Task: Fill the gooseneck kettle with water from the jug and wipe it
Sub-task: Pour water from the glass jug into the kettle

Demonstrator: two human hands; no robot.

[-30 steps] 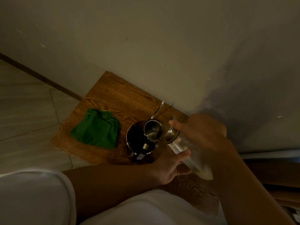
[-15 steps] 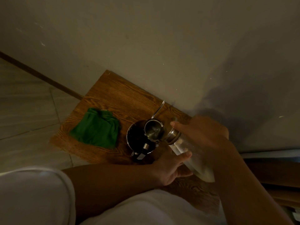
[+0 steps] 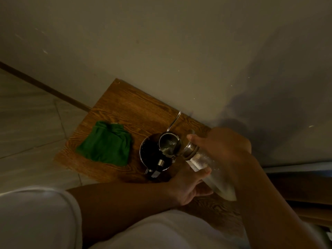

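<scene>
Jug (image 3: 206, 169) of clear glass held tilted, steel-collared mouth lowered over open top of gooseneck kettle (image 3: 154, 155). Flip lid at jug mouth seen swung open above kettle opening; whether water was flowing could not be told in the dim light. Kettle stood upright on wooden board (image 3: 129, 108), thin curved spout pointing away toward wall (image 3: 161, 51), dark handle at near side. Right hand (image 3: 221, 150) wrapped over upper side of jug just behind collar, fingers curled down around glass, closed firmly on it. Left hand (image 3: 186, 187) cupped under jug body from below, thumb pressed against near side of glass, fingers partly hidden beneath. Both hands thus clasped on same vessel, base of jug raised toward the person's right side. Green cloth (image 3: 106, 144) lay crumpled on board, left of kettle, near it but apart. Board set against wall, left edge over pale tiled floor (image 3: 27, 123). White garment (image 3: 36, 218) filled lower part of view. Scene dim; interior of kettle dark, water level not readable.
</scene>
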